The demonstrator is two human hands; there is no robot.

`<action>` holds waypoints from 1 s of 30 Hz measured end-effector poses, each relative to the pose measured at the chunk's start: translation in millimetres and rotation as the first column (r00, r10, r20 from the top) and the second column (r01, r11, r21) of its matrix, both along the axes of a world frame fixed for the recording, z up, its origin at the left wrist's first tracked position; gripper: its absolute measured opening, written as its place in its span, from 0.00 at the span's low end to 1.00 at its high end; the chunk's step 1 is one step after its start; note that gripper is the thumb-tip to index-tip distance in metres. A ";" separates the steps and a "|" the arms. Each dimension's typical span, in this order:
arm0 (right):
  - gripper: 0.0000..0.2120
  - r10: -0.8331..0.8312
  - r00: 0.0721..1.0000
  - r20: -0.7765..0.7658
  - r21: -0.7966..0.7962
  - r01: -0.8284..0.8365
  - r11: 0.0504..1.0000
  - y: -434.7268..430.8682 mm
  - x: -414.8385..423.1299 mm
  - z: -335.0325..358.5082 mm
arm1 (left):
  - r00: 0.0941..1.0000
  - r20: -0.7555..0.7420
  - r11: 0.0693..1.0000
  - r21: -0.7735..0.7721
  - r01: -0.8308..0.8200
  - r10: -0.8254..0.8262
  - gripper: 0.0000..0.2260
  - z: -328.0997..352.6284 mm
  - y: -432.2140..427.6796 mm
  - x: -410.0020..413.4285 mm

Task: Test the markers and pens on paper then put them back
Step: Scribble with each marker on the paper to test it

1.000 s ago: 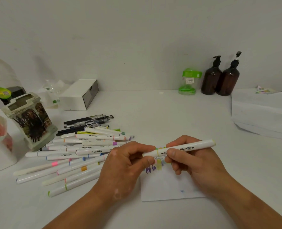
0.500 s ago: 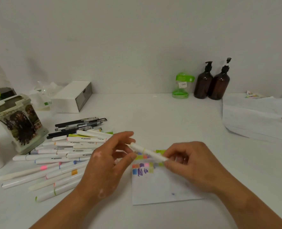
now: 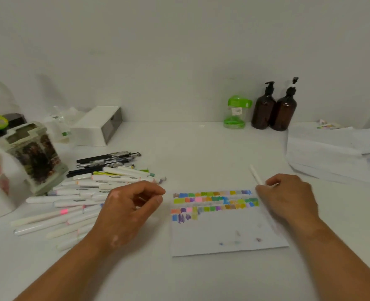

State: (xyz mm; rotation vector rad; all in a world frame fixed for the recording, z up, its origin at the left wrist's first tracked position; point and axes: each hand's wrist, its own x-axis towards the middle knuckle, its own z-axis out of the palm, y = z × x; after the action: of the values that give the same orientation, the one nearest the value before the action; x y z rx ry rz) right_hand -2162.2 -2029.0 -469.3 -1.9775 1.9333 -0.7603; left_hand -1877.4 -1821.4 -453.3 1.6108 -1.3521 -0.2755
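The right hand [image 3: 288, 198] pinches a slim white plastic marker [image 3: 255, 173] by the far right corner of the swatch-covered white paper sheet [image 3: 223, 235]; the left hand [image 3: 129, 211] curls left of it; I cannot tell whether it holds anything.

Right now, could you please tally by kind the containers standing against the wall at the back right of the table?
Brown pump bottles: 2
Green-lidded clear jar: 1
Total: 3
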 end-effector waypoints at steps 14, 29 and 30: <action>0.09 0.778 0.629 -0.014 -0.003 -0.778 0.629 78.9 44.0 8.7 | 0.759 0.634 0.910 0.214 -0.356 0.148 0.07 -4.4 100.9 39.7; 0.08 0.779 0.532 0.332 -0.137 -0.790 0.598 95.5 48.8 17.8 | 0.701 -0.712 0.965 0.206 0.160 0.036 0.10 36.6 28.8 -32.7; 0.07 0.772 0.522 0.363 -0.109 -0.799 0.592 96.5 50.0 18.6 | 0.623 -0.782 0.968 0.155 0.195 -0.001 0.10 34.4 18.3 -38.6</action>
State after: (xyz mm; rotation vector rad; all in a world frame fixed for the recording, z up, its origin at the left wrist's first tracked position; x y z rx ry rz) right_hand -2112.2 -1932.5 -450.7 -2.1409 0.6557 -0.6957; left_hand -1916.0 -1803.1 -418.8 1.3195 -0.7206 -1.1067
